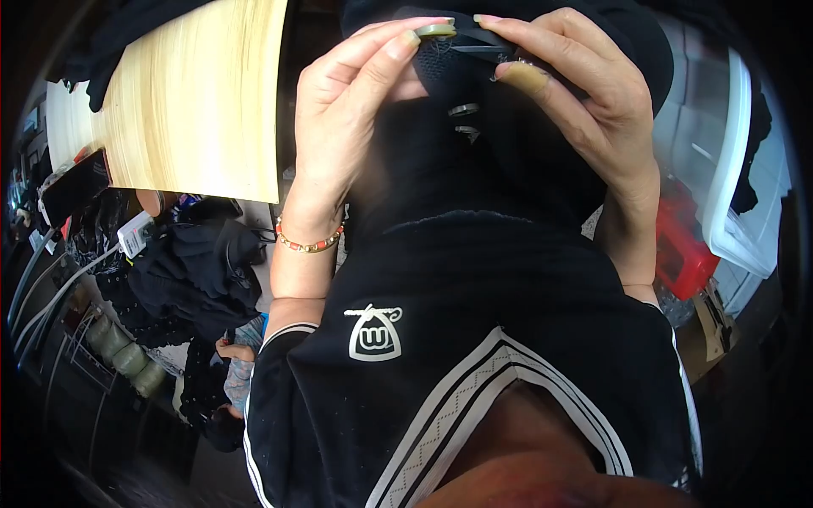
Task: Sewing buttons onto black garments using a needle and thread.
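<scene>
My left hand (360, 89) pinches a pale green round button (435, 30) between thumb and fingertips. Dark knit fabric (434, 66) with loose threads hangs just beneath the button. Opposite it, my right hand (580, 89) holds a slim, dark two-bladed tool (479, 49) that looks like thread snips, its tips pointing at the button. A tan covering (523, 78) wraps the right thumb. Two more small round buttons (463, 110) show on the black cloth over my lap, below the hands. How the fabric is held behind the left fingers is hidden.
A light wooden board or tabletop (195, 102) stands at my left. Beside it lie a dark phone-like slab (76, 186), a white power strip (135, 234) and heaped black clothes (199, 271). On the right are a white plastic bin (735, 169) and a red container (682, 241). Another person's sleeve (240, 381) appears lower left.
</scene>
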Available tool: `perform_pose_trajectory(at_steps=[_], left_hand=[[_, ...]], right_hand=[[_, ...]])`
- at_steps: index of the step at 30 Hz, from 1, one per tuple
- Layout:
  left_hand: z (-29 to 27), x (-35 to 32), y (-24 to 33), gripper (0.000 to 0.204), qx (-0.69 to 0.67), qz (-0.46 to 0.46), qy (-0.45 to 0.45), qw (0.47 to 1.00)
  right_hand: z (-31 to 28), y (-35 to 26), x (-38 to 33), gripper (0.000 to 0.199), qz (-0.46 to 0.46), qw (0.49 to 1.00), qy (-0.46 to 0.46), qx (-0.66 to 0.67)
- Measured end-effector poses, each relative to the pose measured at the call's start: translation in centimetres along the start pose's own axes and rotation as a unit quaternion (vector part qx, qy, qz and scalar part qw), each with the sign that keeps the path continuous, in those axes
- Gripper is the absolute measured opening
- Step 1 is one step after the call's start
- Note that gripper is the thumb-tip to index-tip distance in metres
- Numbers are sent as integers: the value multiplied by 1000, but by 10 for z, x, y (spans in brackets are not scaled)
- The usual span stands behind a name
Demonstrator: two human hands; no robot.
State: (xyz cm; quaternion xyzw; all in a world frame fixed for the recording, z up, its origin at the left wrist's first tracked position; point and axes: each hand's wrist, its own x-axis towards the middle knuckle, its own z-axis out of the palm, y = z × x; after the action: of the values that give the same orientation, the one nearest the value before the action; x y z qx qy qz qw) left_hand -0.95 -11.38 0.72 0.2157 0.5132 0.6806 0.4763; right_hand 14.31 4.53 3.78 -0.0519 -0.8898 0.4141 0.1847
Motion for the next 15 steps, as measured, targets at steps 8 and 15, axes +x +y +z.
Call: perform_pose_trajectory(at_steps=[8, 15], left_hand=[[1, 0, 0, 22, 68, 41, -3, 997], [2, 0, -2, 21, 106, 62, -1, 992]], right_hand=[[-10, -24, 9, 31, 76, 995, 21, -56], [-9, -25, 12, 30, 65, 994, 8, -86]])
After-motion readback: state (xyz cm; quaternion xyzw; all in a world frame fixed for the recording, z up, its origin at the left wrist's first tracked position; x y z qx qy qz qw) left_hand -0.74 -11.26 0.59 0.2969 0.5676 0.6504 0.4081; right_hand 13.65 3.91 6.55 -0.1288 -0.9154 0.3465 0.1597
